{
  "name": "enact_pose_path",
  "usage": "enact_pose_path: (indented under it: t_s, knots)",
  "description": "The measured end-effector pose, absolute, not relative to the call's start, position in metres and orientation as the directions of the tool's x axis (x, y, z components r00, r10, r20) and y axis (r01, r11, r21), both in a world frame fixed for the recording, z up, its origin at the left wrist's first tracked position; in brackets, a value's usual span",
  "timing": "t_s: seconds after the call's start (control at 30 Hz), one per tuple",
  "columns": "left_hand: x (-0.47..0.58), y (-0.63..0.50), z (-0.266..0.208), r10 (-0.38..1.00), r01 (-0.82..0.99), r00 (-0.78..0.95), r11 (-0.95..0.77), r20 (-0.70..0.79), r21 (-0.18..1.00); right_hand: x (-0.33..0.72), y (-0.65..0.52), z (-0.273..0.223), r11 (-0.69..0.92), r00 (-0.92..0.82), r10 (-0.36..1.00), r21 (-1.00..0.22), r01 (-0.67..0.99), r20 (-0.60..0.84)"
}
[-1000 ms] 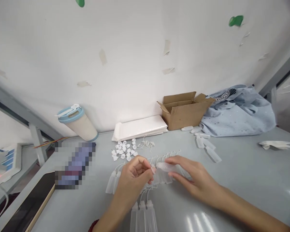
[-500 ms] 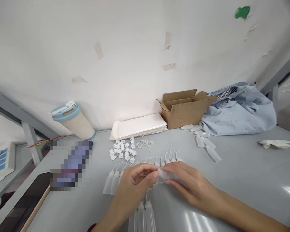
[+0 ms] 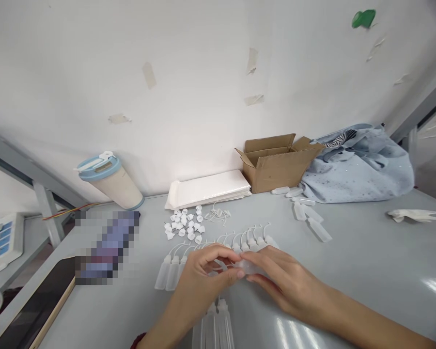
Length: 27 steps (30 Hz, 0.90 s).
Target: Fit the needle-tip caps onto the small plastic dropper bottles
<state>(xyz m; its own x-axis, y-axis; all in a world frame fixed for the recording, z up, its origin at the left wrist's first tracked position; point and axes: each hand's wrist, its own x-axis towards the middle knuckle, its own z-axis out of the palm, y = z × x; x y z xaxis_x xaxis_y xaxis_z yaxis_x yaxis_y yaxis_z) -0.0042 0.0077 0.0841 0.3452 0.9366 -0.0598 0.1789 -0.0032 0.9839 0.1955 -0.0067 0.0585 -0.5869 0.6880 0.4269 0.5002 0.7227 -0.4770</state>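
Observation:
Between both hands is a small translucent plastic squeeze bottle (image 3: 250, 267), lying sideways and mostly covered by fingers. My right hand (image 3: 285, 276) is closed around its body. At its neck end, my left hand (image 3: 212, 271) pinches with thumb and forefinger; whether a cap or a strap is in that pinch is hidden. Behind the hands stretches a row of similar bottles (image 3: 162, 273) with thin curved white straps at their tops. More bottles (image 3: 218, 322) lie below the left wrist. White caps (image 3: 184, 223) are heaped beyond the row, beside a little pile of thin white straps (image 3: 218, 214).
Loose bottles (image 3: 319, 230) lie before an open cardboard box (image 3: 279, 169). A stack of white padded envelopes (image 3: 210, 189) rests by the wall. A light-blue cloth bag (image 3: 359, 169) is at right. A tumbler (image 3: 112, 182) and a phone (image 3: 36, 305) are at left.
My left thumb and fingertips have shifted slightly right and down at the bottle's neck. My right hand keeps hold of the bottle, almost unmoved.

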Motion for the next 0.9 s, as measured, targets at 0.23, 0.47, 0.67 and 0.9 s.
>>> enact_pose_path:
  t_s: [0.23,0.47,0.67,0.9]
  knots:
    - [-0.002,0.002,0.07,0.777,0.39,0.433,-0.619,0.458,0.681,0.195,-0.01,0.054,0.623,-0.509,0.765,-0.654,0.429,0.395]
    - [-0.002,0.001,0.078,0.659,0.534,0.356,-0.725,0.663,0.434,0.191,-0.01,0.063,0.38,-0.371,0.9,-0.828,0.411,0.229]
    - [-0.001,-0.001,0.085,0.487,0.628,0.278,-0.745,0.828,0.227,0.19,-0.008,0.065,0.031,-0.214,0.976,-0.946,0.323,-0.041]
    - [0.01,-0.011,0.066,0.443,0.568,0.6,-0.822,0.666,0.035,0.185,-0.008,0.069,-0.052,-0.246,0.965,-0.987,0.153,-0.089]
